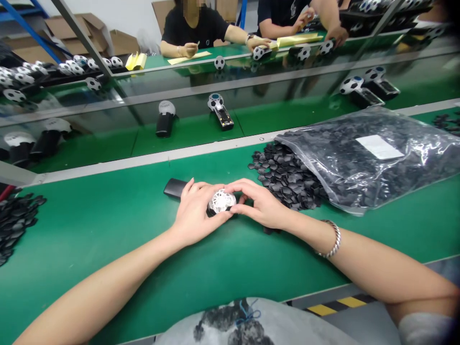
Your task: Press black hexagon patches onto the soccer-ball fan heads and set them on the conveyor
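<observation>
Left hand [196, 211] & right hand [259, 206] meet, pinched round a handheld fan [215, 201] on the green bench [108, 230], just left of the plastic bag [370, 163] spilling black pieces [283, 175]. White grille [222, 201] up, black handle [175, 188] pointing away from bag. Risk, prob.: uneven finger pressure skews the grille. Fingers hide its rim; dark bit [271, 230] under right hand unclear.

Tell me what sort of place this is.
Probably a factory assembly line. A green belt carries ball-headed gadgets, a bag of small black parts lies open on the bench, co-workers sit across, and the left hand and right hand hold one white-headed gadget.
</observation>
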The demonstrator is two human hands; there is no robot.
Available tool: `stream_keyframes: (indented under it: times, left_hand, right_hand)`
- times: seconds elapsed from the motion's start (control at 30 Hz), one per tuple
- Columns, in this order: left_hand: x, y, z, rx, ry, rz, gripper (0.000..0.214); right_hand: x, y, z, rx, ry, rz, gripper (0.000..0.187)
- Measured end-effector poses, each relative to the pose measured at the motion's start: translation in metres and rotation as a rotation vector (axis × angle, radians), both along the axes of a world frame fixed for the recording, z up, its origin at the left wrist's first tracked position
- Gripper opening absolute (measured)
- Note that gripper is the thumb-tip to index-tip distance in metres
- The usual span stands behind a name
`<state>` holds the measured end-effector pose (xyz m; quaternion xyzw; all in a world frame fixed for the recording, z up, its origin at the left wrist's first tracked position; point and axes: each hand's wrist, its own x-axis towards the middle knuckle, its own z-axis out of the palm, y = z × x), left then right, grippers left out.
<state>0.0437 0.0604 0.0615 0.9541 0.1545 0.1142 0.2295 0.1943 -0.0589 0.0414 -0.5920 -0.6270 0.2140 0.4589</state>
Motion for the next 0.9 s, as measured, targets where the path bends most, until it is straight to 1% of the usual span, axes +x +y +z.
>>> stream_keyframes:
  times: [0.13, 0.2, 0.3, 0.4, 0.5, 0.6, 0.67, 0.73, 0.83, 0.9]
  left_hand:
    - [-0.002, 0.000, 0.000, -0.014, -0.013, 0.003, 0.047]
    - [-0.002, 0.000, -0.001, -0.007, -0.021, 0.011, 0.049]
    - [-0.001, 0.001, -0.003, -0.005, -0.017, 0.014, 0.052]
    - [-0.001, 0.003, -0.005, -0.006, -0.014, 0.000, 0.058]
    - [-0.001, 0.005, -0.006, -0.007, -0.010, -0.014, 0.062]
    - [-0.001, 0.006, -0.007, -0.010, -0.003, -0.010, 0.064]
    - [-0.001, 0.006, -0.007, -0.007, -0.003, -0.006, 0.065]
    - [0.000, 0.006, -0.006, -0.004, -0.004, -0.006, 0.065]
    - [0.000, 0.005, -0.006, -0.003, 0.001, -0.004, 0.065]
    - [0.000, 0.005, -0.005, -0.007, 0.006, -0.006, 0.066]
  right_hand:
    - [0.001, -0.001, -0.002, 0.026, 0.021, 0.004, 0.033]
    - [-0.001, -0.002, -0.002, 0.076, -0.041, -0.006, 0.026]
    - [-0.005, -0.004, -0.002, 0.214, -0.236, -0.026, 0.012]
    - [-0.009, -0.008, 0.000, 0.352, -0.374, -0.026, 0.008]
    - [-0.010, -0.013, 0.002, 0.474, -0.414, 0.005, 0.008]
    - [-0.008, -0.018, 0.005, 0.543, -0.422, -0.047, 0.009]
    - [-0.007, -0.020, 0.007, 0.558, -0.428, -0.065, 0.010]
    - [-0.005, -0.020, 0.007, 0.548, -0.445, -0.022, 0.010]
    - [-0.004, -0.018, 0.006, 0.452, -0.446, 0.040, 0.009]
    - [-0.004, -0.015, 0.003, 0.357, -0.413, 0.028, 0.008]
